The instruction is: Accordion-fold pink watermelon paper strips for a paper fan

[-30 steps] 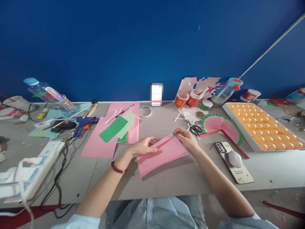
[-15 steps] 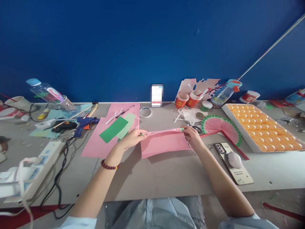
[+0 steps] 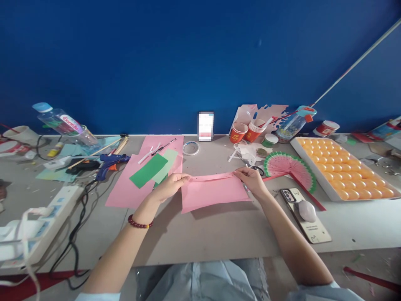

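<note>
A pink paper sheet (image 3: 214,193) lies on the grey table (image 3: 219,230) in front of me, its far edge folded into a narrow strip. My left hand (image 3: 171,186) pinches the left end of that fold. My right hand (image 3: 250,179) pinches the right end. Both hands are closed on the paper. A red bead bracelet (image 3: 139,223) sits on my left wrist.
More pink and green paper sheets (image 3: 150,169) lie left of the hands, with a blue glue gun (image 3: 111,161) and a power strip (image 3: 53,211) further left. Scissors (image 3: 257,169), a watermelon paper fan (image 3: 290,165), a phone (image 3: 305,213) and a tray of orange balls (image 3: 344,165) are to the right.
The sheet was turned from a slant to lie square to me and moved a little away. My left hand went from its near-left corner up to the fold's left end.
</note>
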A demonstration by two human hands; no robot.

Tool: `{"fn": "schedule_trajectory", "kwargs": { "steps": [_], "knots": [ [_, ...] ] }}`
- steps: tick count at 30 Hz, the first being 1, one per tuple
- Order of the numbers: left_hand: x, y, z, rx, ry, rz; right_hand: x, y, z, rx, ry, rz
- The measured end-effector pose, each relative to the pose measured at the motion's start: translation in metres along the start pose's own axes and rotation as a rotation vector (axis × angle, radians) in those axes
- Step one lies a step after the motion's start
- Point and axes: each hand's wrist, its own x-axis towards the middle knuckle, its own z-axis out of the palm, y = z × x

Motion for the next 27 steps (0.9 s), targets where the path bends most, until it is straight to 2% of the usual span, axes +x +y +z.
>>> {"fn": "schedule_trajectory", "kwargs": {
  "steps": [5, 8, 11, 15, 20, 27],
  "knots": [
    [0.000, -0.003, 0.011, 0.110, 0.113, 0.100, -0.002, -0.004, -0.002, -0.065, -0.074, -0.048],
    [-0.003, -0.002, 0.019, 0.319, 0.233, 0.164, -0.003, -0.005, -0.004, -0.220, -0.088, -0.166],
    [-0.006, -0.001, 0.026, 0.501, 0.297, 0.215, -0.002, -0.002, -0.006, -0.381, -0.127, -0.264],
    [-0.002, -0.005, 0.028, 0.644, 0.342, 0.233, 0.002, 0.005, -0.004, -0.490, -0.183, -0.299],
    [0.007, -0.016, 0.025, 0.839, 0.359, 0.317, 0.002, 0.012, 0.002, -0.614, -0.188, -0.362],
    [0.012, -0.027, 0.029, 0.957, 0.373, 0.347, -0.001, 0.005, 0.010, -0.927, -0.179, -0.414]
  ]
}}
